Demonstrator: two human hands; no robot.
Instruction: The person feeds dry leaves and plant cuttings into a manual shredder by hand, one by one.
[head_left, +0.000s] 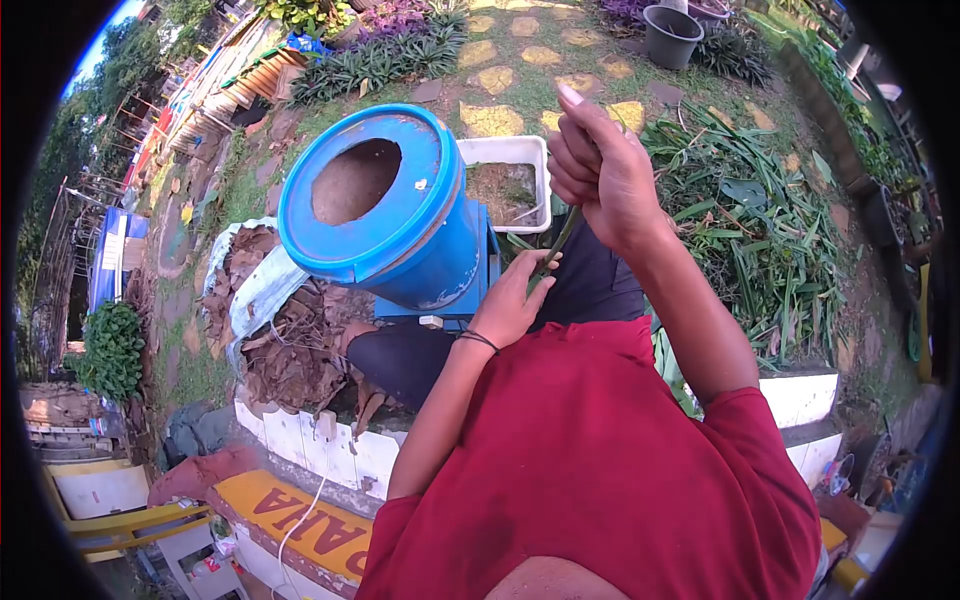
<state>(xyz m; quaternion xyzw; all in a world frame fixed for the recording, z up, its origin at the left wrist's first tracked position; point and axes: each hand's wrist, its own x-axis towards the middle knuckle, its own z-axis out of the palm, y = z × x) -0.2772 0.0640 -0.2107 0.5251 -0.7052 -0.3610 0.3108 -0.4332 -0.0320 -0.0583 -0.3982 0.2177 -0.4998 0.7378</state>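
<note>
My right hand (600,165) is raised in a fist, closed around the upper end of a long narrow green leaf (560,240). My left hand (515,300), with a black band on its wrist, pinches the leaf's lower end just below. Both hands are in front of my dark trousers, close to the right side of a tilted blue drum (400,215) that has a round hole in its lid. A heap of cut green leaves (760,220) lies on the ground to the right of my right arm.
A white tub (505,155) with soil stands behind the drum. Dry brown leaves (290,340) lie on a sack at the left. A low white tiled wall (300,435) runs under me. A dark pot (670,35) stands on the stone path at the far end.
</note>
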